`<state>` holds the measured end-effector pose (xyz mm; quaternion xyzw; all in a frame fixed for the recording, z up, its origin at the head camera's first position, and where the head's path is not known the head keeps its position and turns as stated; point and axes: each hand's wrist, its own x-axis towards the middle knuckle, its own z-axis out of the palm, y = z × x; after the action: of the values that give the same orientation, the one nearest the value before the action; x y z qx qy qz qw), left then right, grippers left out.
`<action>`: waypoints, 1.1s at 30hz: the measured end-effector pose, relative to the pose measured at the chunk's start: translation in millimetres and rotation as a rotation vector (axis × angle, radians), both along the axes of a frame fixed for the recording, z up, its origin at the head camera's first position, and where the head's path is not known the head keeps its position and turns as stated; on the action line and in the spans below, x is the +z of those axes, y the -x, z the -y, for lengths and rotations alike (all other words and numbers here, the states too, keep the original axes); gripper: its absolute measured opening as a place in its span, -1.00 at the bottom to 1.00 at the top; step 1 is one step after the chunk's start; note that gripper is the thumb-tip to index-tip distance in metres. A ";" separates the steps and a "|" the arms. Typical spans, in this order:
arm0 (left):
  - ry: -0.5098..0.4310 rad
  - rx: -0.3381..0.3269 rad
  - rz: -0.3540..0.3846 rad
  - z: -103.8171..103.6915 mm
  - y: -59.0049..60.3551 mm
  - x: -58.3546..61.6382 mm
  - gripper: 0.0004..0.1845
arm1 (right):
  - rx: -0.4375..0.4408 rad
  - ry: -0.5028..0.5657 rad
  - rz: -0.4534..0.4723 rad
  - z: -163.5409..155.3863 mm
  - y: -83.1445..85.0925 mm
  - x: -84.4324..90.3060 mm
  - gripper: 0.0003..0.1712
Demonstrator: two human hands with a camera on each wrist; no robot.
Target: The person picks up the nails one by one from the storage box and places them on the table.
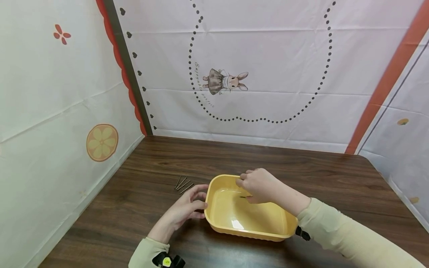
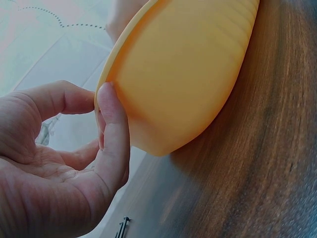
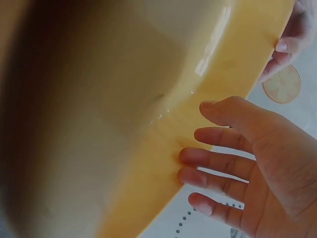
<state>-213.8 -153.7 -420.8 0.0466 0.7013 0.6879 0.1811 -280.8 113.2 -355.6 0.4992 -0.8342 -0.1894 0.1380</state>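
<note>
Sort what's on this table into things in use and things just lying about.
In use:
yellow plastic tub
left hand, fingers against the tub's rim
right hand, over the tub
one thin dark nail below the right hand

Lying about:
loose nails beside the tub

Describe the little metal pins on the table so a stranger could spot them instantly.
On the dark wooden table, look just left of the yellow tub, beyond the left hand. The pins lie there in a small fanned bunch: thin, dark and loose.

A glossy yellow rectangular plastic tub [image 1: 249, 216] sits upright on the table, open side up.
</note>
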 end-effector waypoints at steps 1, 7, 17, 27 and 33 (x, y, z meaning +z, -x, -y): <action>0.000 -0.001 0.001 -0.1 0.1 -0.5 -0.28 | -0.001 -0.001 0.004 0.4 -0.7 -1.0 -0.62; 0.005 0.000 0.004 -0.6 1.0 -3.0 -0.29 | -0.013 -0.017 0.018 1.4 -2.2 -9.8 -0.67; 0.013 0.003 0.009 -0.7 3.0 -2.4 -0.29 | 0.008 -0.073 0.019 6.0 -1.3 -11.9 -0.67; 0.020 0.005 0.005 -0.3 5.1 -0.7 -0.30 | -0.012 -0.156 0.028 10.5 2.5 -13.9 -0.69; 0.014 0.004 0.012 0.4 4.1 0.0 -0.29 | -0.021 -0.191 0.073 15.6 2.4 -15.9 -0.68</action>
<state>-217.9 -154.1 -420.8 0.0397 0.7051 0.6837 0.1840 -283.2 97.5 -371.5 0.5080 -0.8220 -0.2511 0.0572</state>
